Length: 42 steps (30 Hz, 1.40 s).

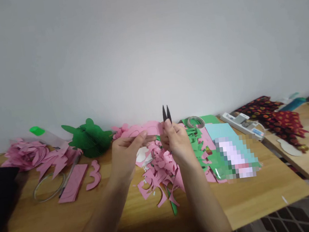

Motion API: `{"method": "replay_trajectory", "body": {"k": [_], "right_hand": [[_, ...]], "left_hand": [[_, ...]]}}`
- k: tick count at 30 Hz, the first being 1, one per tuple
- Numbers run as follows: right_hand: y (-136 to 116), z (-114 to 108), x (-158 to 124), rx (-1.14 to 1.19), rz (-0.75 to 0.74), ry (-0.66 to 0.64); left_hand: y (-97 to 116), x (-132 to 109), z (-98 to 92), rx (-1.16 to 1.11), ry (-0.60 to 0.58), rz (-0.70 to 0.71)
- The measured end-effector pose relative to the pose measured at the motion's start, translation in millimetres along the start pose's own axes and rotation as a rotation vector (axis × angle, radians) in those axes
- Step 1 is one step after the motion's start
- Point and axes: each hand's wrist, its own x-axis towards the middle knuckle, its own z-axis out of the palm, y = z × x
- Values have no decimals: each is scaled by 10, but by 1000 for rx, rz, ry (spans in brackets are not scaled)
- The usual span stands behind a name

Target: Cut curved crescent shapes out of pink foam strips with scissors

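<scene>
In the middle of the head view, my left hand (125, 154) pinches a pink paper piece (153, 127) with a wavy edge between thumb and fingers. My right hand (175, 139) is closed on scissors (166, 112), whose dark blades point up and stand slightly apart. The right end of the paper meets my right fingers; whether they grip it too I cannot tell. The scissors' handles are hidden in my hand. Below both hands lies a heap of pink paper scraps (162, 163), with white bits among them.
Left on the wooden table (145, 228) are a green honeycomb paper shape (92, 138), pink paper flowers (26, 154), a folded pink strip (73, 183), a curved cutout (93, 177) and a wire ring (48, 187). Right are green paper pieces (195, 141), blue sheets (220, 132) and a power strip (243, 124).
</scene>
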Motion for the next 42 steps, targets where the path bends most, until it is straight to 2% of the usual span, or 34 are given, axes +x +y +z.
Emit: {"method": "replay_trajectory", "body": {"k": [6, 14, 20, 25, 35, 42], "right_hand": [[270, 167, 91, 12, 150, -3], [415, 297, 25, 15, 195, -152], [422, 259, 35, -41, 206, -187], [402, 248, 20, -77, 215, -240], [354, 361, -24, 86, 251, -72], [344, 382, -61, 165, 255, -80]], "left_hand": [[43, 129, -33, -365, 143, -83], [33, 177, -74, -548, 186, -120], [83, 158, -27, -546, 197, -162], [94, 157, -45, -526, 159, -185], [-48, 112, 29, -527, 119, -122], [-78, 94, 22, -498, 107, -117]]}}
